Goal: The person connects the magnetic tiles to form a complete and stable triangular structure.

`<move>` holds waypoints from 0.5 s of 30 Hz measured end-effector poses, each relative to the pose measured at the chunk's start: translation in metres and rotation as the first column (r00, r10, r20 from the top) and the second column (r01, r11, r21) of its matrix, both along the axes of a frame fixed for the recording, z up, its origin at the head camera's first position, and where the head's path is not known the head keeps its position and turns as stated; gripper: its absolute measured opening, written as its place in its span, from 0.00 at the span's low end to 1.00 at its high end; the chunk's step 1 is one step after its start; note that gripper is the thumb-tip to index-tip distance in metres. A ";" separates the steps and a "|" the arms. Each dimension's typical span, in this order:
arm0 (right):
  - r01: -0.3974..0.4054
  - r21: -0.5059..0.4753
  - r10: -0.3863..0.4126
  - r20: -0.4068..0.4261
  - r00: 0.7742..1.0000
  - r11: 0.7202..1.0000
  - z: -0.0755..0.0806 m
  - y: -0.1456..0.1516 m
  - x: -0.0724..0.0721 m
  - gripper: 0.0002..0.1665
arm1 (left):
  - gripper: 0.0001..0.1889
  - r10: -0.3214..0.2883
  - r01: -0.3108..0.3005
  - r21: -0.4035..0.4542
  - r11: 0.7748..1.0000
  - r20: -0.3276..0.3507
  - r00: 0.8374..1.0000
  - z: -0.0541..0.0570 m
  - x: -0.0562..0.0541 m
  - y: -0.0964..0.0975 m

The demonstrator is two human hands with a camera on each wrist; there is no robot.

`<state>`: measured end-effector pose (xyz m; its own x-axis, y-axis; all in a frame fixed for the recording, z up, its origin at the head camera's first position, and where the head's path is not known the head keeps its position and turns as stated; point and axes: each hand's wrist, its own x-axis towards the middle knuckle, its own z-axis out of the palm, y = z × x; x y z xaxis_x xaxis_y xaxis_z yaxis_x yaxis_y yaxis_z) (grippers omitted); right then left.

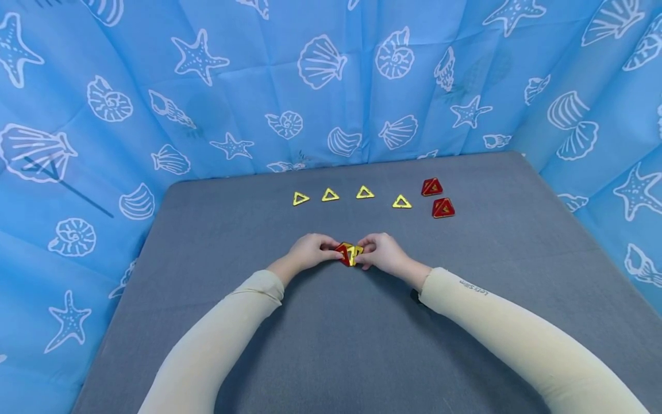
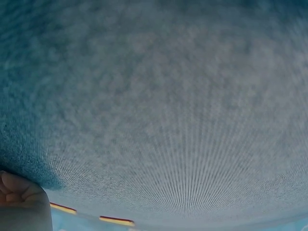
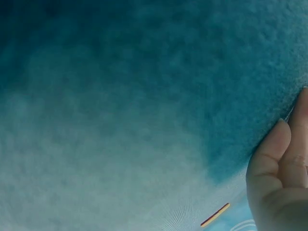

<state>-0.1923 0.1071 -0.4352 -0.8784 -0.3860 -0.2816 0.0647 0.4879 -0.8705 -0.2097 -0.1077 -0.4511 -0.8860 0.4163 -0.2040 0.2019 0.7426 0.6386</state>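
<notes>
In the head view, a small cluster of red and yellow triangular tiles stands joined and tilted up near the middle of the table. My left hand [image 1: 311, 251] pinches the red triangular tile [image 1: 342, 253] on its left side between thumb and fingers. From the other side, my right hand [image 1: 385, 254] pinches the yellow triangular tile [image 1: 358, 252], partly hidden behind its fingers. Only part of the left hand [image 2: 21, 204] shows in the left wrist view. The right wrist view catches the thumb and fingers of the right hand [image 3: 276, 178], with the tiles out of sight.
Behind the hands, several yellow triangle tiles [image 1: 365, 192] lie in a loose row on the grey table [image 1: 248, 345]. Two groups of red triangular tiles [image 1: 443, 208] lie at their right. A blue curtain [image 1: 351, 80] with white shells surrounds the table's back and sides.
</notes>
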 end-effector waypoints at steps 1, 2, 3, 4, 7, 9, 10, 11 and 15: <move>-0.001 0.000 0.001 -0.001 1.000 1.000 0.000 0.000 0.000 0.20 | 0.15 -0.002 0.002 0.000 1.000 -0.002 1.000 0.000 0.000 0.000; -0.002 0.002 0.002 -0.003 1.000 1.000 0.000 0.000 0.001 0.20 | 0.15 -0.003 0.003 -0.002 1.000 -0.003 1.000 0.000 0.000 0.000; 0.000 0.000 0.000 -0.005 1.000 1.000 0.001 0.000 0.001 0.20 | 0.15 -0.002 0.002 -0.003 1.000 -0.007 1.000 0.000 0.000 0.000; 0.000 -0.002 0.000 -0.010 1.000 1.000 0.001 -0.001 0.002 0.19 | 0.16 -0.002 0.002 -0.002 1.000 -0.008 1.000 0.000 0.000 0.000; -0.003 -0.008 0.002 -0.025 1.000 1.000 0.000 -0.002 0.002 0.19 | 0.17 -0.001 0.001 -0.011 1.000 -0.017 1.000 -0.001 0.001 0.000; 0.003 -0.004 -0.003 -0.033 0.999 1.000 0.001 -0.003 0.003 0.19 | 0.18 -0.007 0.006 -0.037 0.999 -0.035 0.999 -0.002 0.002 0.000; 0.007 0.000 -0.007 -0.037 0.999 1.000 0.000 -0.004 0.003 0.20 | 0.19 -0.012 0.010 -0.047 0.999 -0.046 0.999 -0.003 0.003 0.000; 0.013 0.003 -0.013 -0.040 0.999 1.000 0.000 -0.004 0.003 0.20 | 0.19 -0.018 0.015 -0.056 0.998 -0.057 0.998 -0.003 0.004 0.001; 0.030 0.021 -0.029 -0.060 0.998 0.999 -0.001 -0.009 0.003 0.21 | 0.20 -0.030 0.023 -0.074 0.997 -0.095 0.995 -0.003 0.007 0.001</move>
